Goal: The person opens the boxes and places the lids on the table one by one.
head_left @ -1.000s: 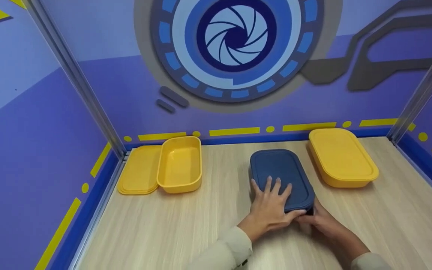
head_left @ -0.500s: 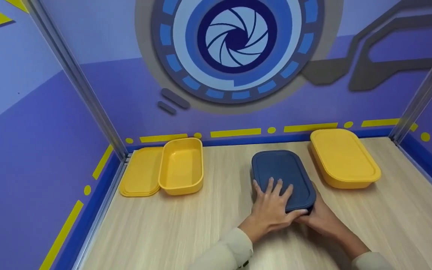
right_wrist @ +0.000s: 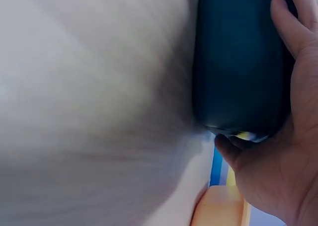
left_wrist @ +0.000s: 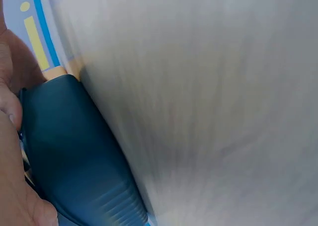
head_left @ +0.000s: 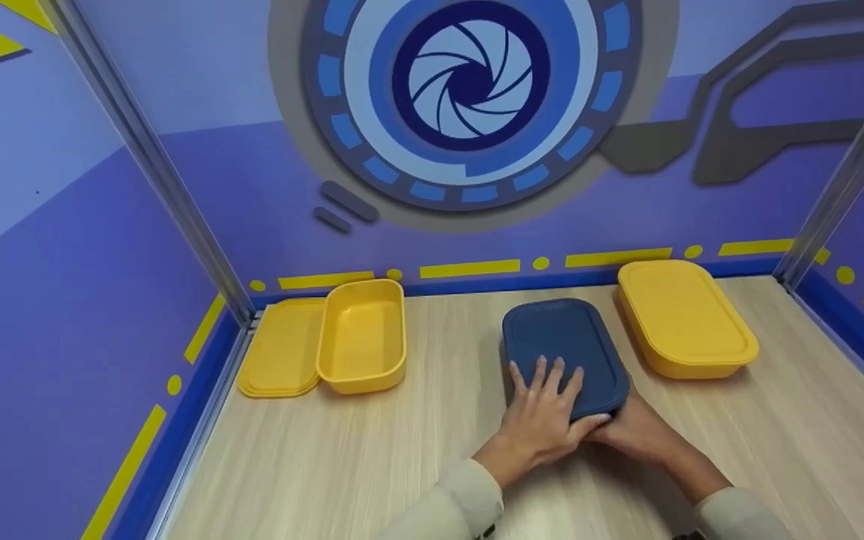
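Note:
In the head view a lidded dark blue food container (head_left: 563, 330) stands right of the middle of the table. My left hand (head_left: 541, 420) lies on the near part of its lid with fingers spread and straight, the thumb along the near edge. My right hand (head_left: 634, 427) grips the near right corner, its fingers partly hidden behind the container. In the right wrist view, thumb and fingers of that hand bend around the container's side (right_wrist: 238, 62). The left wrist view shows ridges low on the container's wall (left_wrist: 114, 206).
A lidded yellow container (head_left: 683, 315) stands close to the right of the blue one. At the back left, an open yellow container (head_left: 364, 337) stands beside a yellow lid (head_left: 282, 349). Printed panels (head_left: 462, 240) wall the table (head_left: 312, 465) at the back and sides.
My right hand has slid a little around the near right corner, its thumb now less visible at the front. My left hand and the yellow pieces stay about where they were.

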Tool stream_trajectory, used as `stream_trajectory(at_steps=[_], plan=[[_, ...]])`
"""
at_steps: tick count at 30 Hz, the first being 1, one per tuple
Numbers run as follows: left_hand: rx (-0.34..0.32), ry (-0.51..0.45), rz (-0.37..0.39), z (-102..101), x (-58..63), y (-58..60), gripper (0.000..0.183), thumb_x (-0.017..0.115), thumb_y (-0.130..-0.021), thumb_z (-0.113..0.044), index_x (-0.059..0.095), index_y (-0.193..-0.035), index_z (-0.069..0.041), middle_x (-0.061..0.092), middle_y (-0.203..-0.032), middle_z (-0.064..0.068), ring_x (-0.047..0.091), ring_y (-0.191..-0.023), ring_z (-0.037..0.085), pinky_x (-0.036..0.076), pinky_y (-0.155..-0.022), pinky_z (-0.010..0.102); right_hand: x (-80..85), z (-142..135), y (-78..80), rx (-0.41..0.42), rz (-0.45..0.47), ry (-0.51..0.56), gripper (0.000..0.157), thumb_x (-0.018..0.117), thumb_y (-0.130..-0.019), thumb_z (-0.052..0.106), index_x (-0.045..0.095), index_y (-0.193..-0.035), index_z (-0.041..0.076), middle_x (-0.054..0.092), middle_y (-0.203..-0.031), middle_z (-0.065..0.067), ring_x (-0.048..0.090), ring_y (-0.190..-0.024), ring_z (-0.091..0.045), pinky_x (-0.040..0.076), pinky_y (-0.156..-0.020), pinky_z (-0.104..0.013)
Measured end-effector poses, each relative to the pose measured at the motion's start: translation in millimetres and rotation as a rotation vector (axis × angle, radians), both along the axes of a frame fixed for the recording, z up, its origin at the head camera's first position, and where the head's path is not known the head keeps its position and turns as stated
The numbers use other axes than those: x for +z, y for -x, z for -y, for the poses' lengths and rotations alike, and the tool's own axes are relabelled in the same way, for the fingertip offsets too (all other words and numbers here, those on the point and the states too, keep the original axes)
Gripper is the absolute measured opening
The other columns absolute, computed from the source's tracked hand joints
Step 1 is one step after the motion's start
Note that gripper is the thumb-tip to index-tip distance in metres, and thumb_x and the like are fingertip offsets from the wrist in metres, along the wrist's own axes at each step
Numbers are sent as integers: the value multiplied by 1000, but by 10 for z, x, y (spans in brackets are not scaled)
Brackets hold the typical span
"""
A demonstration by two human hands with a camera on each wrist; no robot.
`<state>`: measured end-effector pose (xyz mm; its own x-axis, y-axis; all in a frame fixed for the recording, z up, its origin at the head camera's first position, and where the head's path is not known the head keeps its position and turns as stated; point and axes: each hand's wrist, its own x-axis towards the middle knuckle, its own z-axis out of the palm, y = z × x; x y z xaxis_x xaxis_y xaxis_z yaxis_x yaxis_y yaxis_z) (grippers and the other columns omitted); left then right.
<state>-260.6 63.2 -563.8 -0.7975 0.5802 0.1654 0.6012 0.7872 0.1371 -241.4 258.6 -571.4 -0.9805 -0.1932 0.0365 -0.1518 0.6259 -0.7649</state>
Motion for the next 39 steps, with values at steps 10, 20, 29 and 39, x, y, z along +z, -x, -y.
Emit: stream_trajectory(at_steps=[10,20,29,39], plan=[[-47,-74,-96,140,-31,-37,78,12,-111,-66,23,-172,-18,34,-174,18,36,-162,41,37,-124,67,59,20,23,-33,106,-48,149,91,-75,61,-11,-171,9,-6,-178,-29,21,-162,-54,23,-124,-76],[-24,-300,-87,226,44,-79,68,26,-115,-54,-2,-173,-33,37,-170,25,43,-157,45,53,-113,59,108,62,24,-75,222,-114,154,84,-75,71,-18,-168,3,-10,-178,-29,16,-162,-57,19,-126,-76],[-17,-320,-192,335,162,-10,72,40,-115,-34,0,-173,-20,52,-160,24,75,-121,36,67,-86,43,120,117,21,-96,231,-99,154,84,-77,71,-19,-167,0,-11,-177,-31,17,-161,-55,17,-128,-73],[40,-669,-135,454,147,81,83,51,-104,0,6,-172,-14,39,-170,17,72,-81,17,62,-76,24,123,87,7,-104,265,-141,155,83,-78,73,-24,-166,3,-13,-177,-31,19,-160,-57,20,-126,-74]])
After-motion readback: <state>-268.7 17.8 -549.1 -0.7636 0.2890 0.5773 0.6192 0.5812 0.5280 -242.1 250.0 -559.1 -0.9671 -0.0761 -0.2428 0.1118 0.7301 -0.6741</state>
